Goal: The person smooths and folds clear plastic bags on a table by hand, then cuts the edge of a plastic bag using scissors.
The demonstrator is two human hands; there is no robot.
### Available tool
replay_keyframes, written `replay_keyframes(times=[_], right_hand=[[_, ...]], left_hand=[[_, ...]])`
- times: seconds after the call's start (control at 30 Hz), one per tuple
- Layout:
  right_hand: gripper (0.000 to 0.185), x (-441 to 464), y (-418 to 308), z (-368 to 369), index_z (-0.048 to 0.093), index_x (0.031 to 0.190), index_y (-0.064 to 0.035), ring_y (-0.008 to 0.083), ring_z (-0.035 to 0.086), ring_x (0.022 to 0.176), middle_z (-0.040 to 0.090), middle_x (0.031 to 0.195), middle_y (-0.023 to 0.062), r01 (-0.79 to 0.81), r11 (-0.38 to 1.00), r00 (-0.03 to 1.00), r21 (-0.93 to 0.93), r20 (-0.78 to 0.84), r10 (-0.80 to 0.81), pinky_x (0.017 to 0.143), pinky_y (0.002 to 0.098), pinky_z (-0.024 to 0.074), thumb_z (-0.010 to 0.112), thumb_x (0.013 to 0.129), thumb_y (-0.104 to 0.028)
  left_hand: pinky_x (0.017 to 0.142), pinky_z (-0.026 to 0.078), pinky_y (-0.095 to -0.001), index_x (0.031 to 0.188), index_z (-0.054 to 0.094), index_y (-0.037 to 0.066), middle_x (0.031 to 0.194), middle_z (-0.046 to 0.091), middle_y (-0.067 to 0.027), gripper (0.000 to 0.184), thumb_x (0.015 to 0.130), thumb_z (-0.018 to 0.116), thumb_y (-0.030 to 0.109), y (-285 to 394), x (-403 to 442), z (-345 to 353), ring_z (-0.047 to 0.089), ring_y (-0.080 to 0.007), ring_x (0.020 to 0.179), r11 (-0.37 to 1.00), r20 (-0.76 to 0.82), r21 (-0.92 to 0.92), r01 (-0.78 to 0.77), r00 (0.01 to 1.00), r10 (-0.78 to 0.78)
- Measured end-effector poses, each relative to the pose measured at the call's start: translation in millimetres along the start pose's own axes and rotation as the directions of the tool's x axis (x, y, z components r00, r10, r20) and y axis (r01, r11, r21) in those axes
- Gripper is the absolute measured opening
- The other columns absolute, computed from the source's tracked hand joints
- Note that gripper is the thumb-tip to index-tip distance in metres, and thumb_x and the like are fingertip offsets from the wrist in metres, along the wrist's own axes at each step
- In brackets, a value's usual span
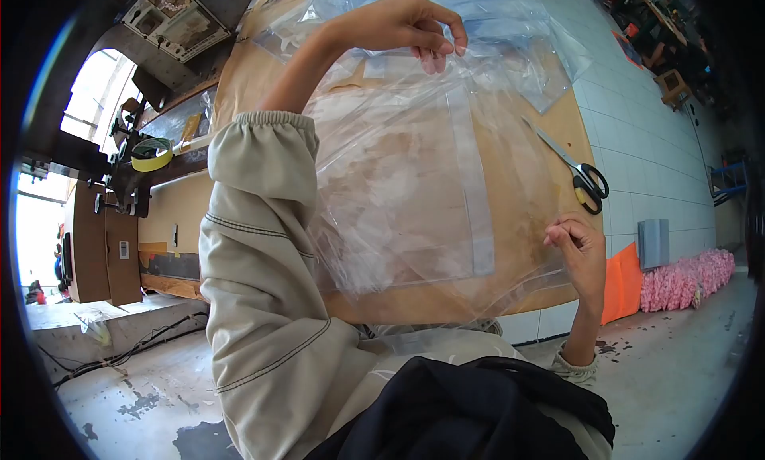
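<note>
A large clear plastic sheet [398, 189], creased and shiny, lies over the brown-covered table [514, 165]. Over its far part is my left hand [418, 28], fingers bent down and pinched on the plastic, with folds running away from the fingertips. My right hand [579, 241] is at the sheet's right side, near the table edge, thumb and fingers closed together on the thin plastic there. Black-handled scissors [588, 185] lie beyond my right hand, blades pointing to the far left. More bluish plastic [510, 14] is heaped at the far side.
A machine with a yellow tape roll [151, 159] stands at the left, near a cardboard box [103, 245]. To the right are an orange sheet [623, 285], a pink fluffy bundle [687, 281], a grey block [653, 243] and a wooden stool [673, 86].
</note>
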State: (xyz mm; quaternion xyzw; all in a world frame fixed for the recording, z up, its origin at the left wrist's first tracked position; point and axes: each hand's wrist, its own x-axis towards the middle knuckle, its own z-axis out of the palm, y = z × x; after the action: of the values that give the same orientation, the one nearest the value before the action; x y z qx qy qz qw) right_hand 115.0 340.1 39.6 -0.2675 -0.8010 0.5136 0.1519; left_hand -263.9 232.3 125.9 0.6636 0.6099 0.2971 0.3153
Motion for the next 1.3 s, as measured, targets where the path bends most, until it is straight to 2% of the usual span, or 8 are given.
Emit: replay_keyframes(times=[0.27,0.47,0.57,0.7,0.9,1.1,1.2,1.3], right_hand=[[0.028,-5.8,9.0,5.0,0.062,0.075,0.0035,0.0139,0.054,0.068,0.058,0.085,0.0067,-0.084,0.941,0.996,-0.327,-0.036,0.076,0.063,0.0256,0.0432,0.072,0.081,-0.022],[0.049,3.9,-17.5,-4.3,0.054,0.113,0.0018,0.0314,0.056,0.102,0.054,0.117,0.0152,0.114,0.767,0.993,-0.631,0.08,-0.082,0.087,0.039,0.0443,0.071,0.081,-0.03],[0.059,37.5,-40.3,-5.3,0.047,0.126,0.0022,0.0357,0.047,0.12,0.046,0.132,0.0187,0.343,0.731,0.938,-0.59,0.172,-0.301,0.099,0.0396,0.0383,0.068,0.083,-0.033],[0.067,100.0,-45.4,43.6,0.04,0.137,-0.0007,0.0352,0.035,0.133,0.034,0.146,0.0179,0.679,0.555,0.706,-0.48,0.221,-0.672,0.106,0.0438,0.0313,0.06,0.087,-0.041],[0.08,110.4,8.2,80.1,0.021,0.148,-0.0061,0.0354,0.017,0.142,0.021,0.153,0.0178,0.539,0.451,0.83,-0.712,0.358,-0.427,0.109,0.0591,0.0172,0.044,0.09,-0.056],[0.068,121.1,5.1,70.5,0.036,0.138,-0.0027,0.033,0.04,0.129,0.04,0.139,0.0231,0.523,0.56,0.843,-0.643,0.291,-0.453,0.103,0.0505,0.0327,0.06,0.088,-0.042],[0.046,152.4,-22.0,69.1,0.051,0.121,-0.0002,0.0206,0.059,0.101,0.06,0.113,0.0149,0.196,0.973,0.977,-0.125,0.111,-0.182,0.086,0.0345,0.0463,0.066,0.087,-0.027],[0.029,185.8,-15.9,60.7,0.059,0.106,0.0017,0.0105,0.06,0.082,0.065,0.092,0.0067,0.173,0.98,0.938,-0.097,0.319,-0.134,0.073,0.0235,0.0478,0.066,0.088,-0.02]], left_hand=[[0.086,0.045,-0.0384,0.12,0.057,0.011,0.102,0.064,-0.0149,0.051,0.091,0.046,0.052,-21.9,-5.1,29.8,0.06,-0.0226,0.1,0.973,-0.159,0.178,0.148,0.98,-0.12],[0.095,0.042,-0.0495,0.136,0.037,0.002,0.126,0.051,-0.0236,0.061,0.093,0.049,0.043,4.5,-42.3,109.9,0.053,-0.0364,0.115,0.785,-0.248,0.467,0.407,0.912,-0.326],[0.103,0.036,-0.0501,0.141,0.028,-0.001,0.138,0.038,-0.0267,0.062,0.094,0.048,0.035,-2.0,-57.1,155.6,0.041,-0.0379,0.128,0.627,-0.435,0.711,0.318,0.9,0.037],[0.111,0.019,-0.0544,0.143,0.029,0.0,0.15,0.022,-0.023,0.057,0.095,0.042,0.028,-1.9,-61.2,182.0,0.023,-0.0337,0.14,0.62,-0.388,0.733,0.281,0.921,0.042],[0.102,0.011,-0.0722,0.146,0.03,0.017,0.156,0.015,-0.0116,0.06,0.092,0.044,0.039,-12.5,-77.5,187.2,0.009,-0.0446,0.141,0.683,-0.39,0.64,0.351,0.915,-0.105],[0.095,0.012,-0.0784,0.145,0.034,0.023,0.156,0.014,-0.0123,0.061,0.089,0.049,0.041,-10.5,-74.1,183.1,0.009,-0.0501,0.139,0.676,-0.427,0.617,0.402,0.893,-0.141],[0.094,0.013,-0.0794,0.145,0.035,0.024,0.155,0.014,-0.0164,0.062,0.087,0.051,0.041,-9.2,-73.0,184.7,0.01,-0.0509,0.138,0.677,-0.445,0.612,0.409,0.886,-0.132],[0.093,0.015,-0.0793,0.144,0.036,0.024,0.153,0.015,-0.0207,0.062,0.086,0.053,0.04,-10.0,-73.6,181.4,0.013,-0.05,0.138,0.687,-0.462,0.603,0.405,0.88,-0.113]])
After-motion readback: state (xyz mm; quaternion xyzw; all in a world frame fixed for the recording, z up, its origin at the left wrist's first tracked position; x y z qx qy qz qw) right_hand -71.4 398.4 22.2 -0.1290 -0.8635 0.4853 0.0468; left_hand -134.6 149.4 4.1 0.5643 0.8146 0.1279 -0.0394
